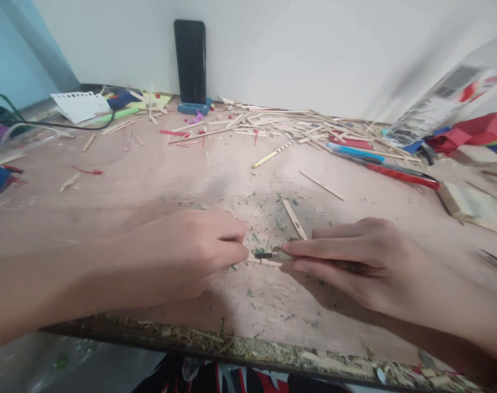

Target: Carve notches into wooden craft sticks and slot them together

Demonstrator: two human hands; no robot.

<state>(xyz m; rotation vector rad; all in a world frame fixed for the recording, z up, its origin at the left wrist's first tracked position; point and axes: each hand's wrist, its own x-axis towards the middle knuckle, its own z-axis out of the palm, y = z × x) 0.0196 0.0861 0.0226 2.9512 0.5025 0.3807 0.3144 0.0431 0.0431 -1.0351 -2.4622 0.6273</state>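
Observation:
Low over the tabletop, my right hand (355, 256) is closed around a small craft knife (275, 255), its dark blade pointing left. Under the blade lies a thin wooden stick (267, 262). My left hand (203, 245) has its fingers pinched at the stick's left end, which they largely hide. A second flat wooden stick (293, 218) with a dark mark rests on the table just beyond the knife, close to my right fingertips. Small green shavings (254, 240) are scattered between and around both hands.
A phone (190, 63) stands on a blue holder (194, 106) against the wall. Piled wooden sticks (273, 120) lie along the back. At right are pens (402, 176), a plastic bottle (437, 101) and a wood block (473, 204). Shavings (232, 346) line the front edge.

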